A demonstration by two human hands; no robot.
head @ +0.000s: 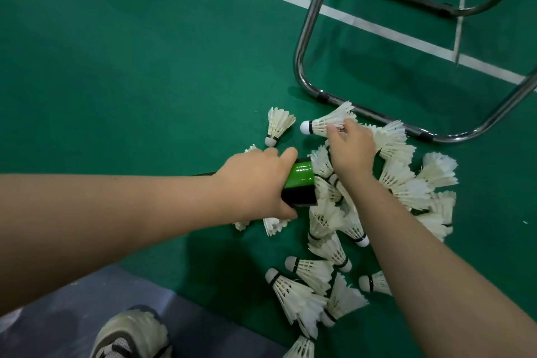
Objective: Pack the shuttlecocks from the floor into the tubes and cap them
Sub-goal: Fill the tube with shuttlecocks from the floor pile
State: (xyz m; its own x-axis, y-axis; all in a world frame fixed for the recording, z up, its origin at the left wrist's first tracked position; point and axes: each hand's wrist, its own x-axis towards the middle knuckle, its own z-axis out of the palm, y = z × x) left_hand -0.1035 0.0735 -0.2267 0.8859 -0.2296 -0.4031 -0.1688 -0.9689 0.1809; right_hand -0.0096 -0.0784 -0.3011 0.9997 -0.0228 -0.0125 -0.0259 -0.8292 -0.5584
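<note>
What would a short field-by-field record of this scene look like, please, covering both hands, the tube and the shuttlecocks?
left hand: grips the glossy green and black cylindrical tube, held sideways, its end toward the pile
right hand: pinches one white feather shuttlecock by its skirt
pile: many white shuttlecocks loose on the green court floor
nearby: chrome tubular chair frame beyond the pile
tube cap: not in view

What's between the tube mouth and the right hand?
Head view: pile shuttlecocks fill the gap between the green tube, gripped by the left hand, and the right hand, which pinches a separate shuttlecock.
</note>
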